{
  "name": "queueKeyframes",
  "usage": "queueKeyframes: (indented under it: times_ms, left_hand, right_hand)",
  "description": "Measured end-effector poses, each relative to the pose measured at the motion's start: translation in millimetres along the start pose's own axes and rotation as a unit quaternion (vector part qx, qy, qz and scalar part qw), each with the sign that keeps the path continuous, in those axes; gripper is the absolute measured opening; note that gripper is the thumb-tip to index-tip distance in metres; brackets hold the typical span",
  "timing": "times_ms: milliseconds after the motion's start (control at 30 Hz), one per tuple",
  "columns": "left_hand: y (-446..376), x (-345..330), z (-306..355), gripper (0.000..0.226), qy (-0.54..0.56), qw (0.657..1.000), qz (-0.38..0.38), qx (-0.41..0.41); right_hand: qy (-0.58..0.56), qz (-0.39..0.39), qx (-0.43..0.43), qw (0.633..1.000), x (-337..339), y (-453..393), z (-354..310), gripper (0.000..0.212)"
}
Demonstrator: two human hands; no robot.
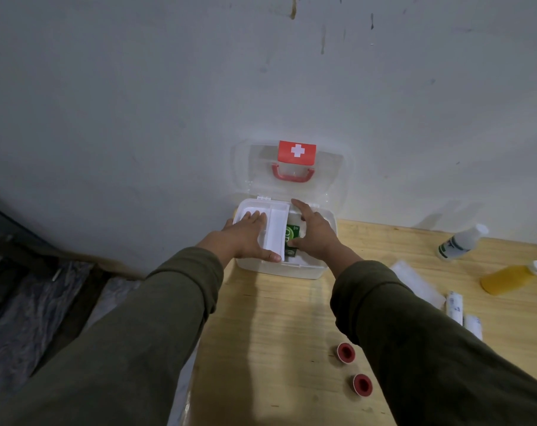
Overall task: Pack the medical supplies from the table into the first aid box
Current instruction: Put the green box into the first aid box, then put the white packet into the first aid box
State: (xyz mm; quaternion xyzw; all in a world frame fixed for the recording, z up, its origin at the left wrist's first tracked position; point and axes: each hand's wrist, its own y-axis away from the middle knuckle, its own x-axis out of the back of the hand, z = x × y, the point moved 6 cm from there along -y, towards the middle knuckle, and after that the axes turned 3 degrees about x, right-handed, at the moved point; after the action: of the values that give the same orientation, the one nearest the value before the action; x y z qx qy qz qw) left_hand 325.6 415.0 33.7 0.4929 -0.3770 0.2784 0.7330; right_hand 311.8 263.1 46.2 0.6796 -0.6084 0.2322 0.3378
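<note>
The white first aid box (318, 273) stands open at the table's far edge, its clear lid with a red cross (297, 152) leaning on the wall. A white inner tray (276, 229) lies over the box's left half. My left hand (245, 238) rests flat on that tray, thumb along its near edge. My right hand (313, 232) reaches into the box's right half, fingers spread, thumb touching a green packet (292, 233) inside. On the table to the right lie a white bottle (461, 242), an orange bottle (513, 278), a gauze pack (415, 279), bandage rolls (455, 307) and two red tape rolls (345, 352).
The light wooden table (276, 333) ends at its left edge close to the box, with dark floor and plastic sheeting (30, 318) below. A grey wall (199, 87) stands right behind the box.
</note>
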Motion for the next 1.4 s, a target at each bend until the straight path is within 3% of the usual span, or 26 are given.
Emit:
queueKeyframes:
  times_ms: [367, 533, 800, 1033, 1167, 1400]
  left_hand:
    - [0.6, 1.1, 1.2, 0.117, -0.002, 1.000, -0.008, 0.003]
    - [1.0, 0.4, 1.2, 0.117, 0.002, 1.000, -0.007, 0.003]
    - [3.1, 5.1, 4.3, 0.117, 0.015, 1.000, 0.003, 0.006]
    - [10.2, 16.8, 21.0, 0.110, 0.001, 0.998, 0.056, 0.017]
    - [11.3, 22.4, 56.5, 0.109, 0.007, 0.992, 0.118, -0.034]
    - [10.6, -12.8, 127.5, 0.112, 0.016, 0.993, 0.069, -0.095]
  right_hand:
    - [-0.120, 0.010, -0.055, 0.991, 9.1, -2.8, 9.5, 0.067]
    - [-0.144, 0.001, -0.067, 0.987, -2.3, -1.8, 11.0, 0.074]
    - [-0.086, -0.006, -0.028, 0.996, 9.2, 12.1, -1.7, 0.077]
    - [-0.046, 0.120, -0.006, 0.992, 50.5, 26.4, 4.2, 0.067]
    - [-0.030, 0.184, 0.019, 0.982, 70.3, 44.2, 14.4, 0.068]
    - [0.010, 0.183, -0.028, 0.983, 93.7, 79.4, 67.5, 0.080]
